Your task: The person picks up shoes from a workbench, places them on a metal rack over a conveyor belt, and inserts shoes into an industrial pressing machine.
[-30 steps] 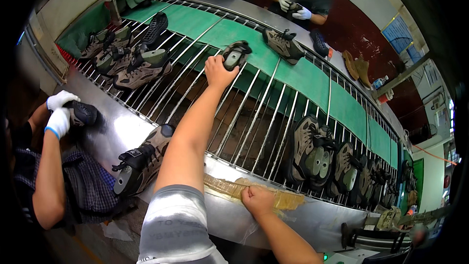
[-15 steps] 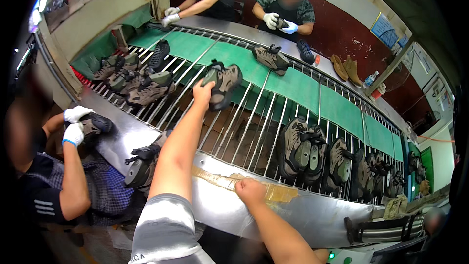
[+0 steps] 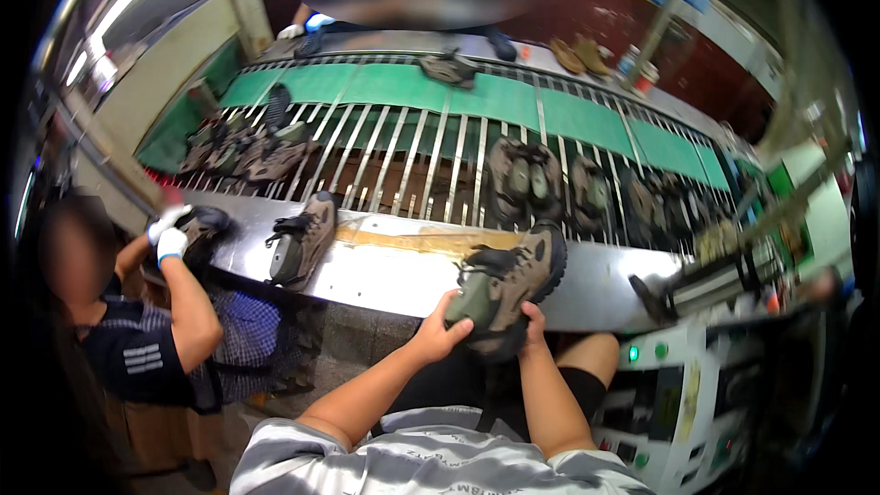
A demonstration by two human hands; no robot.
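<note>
A brown and black hiking shoe [image 3: 515,284] is held close to me, over the near edge of the metal bench, its toe pointing away to the upper right. A green shoe last fills its ankle opening. My left hand [image 3: 442,328] grips the last at the heel end, thumb on top. The fingers of my right hand [image 3: 532,325] close on the shoe's right side, by the sole. Another shoe [image 3: 307,238] of the same kind stands on the bench to the left, also with a green last in it.
Beyond the bench runs a rack of metal bars [image 3: 403,160] with green matting [image 3: 385,87]. Several shoes [image 3: 522,179] stand on it. At the left, a gloved co-worker [image 3: 174,238] handles a shoe. A machine [image 3: 651,394] with green buttons stands at right.
The shoe has come from above the rack toward me in my left hand. My right hand has left the bench edge and now holds it too. My view has shifted.
</note>
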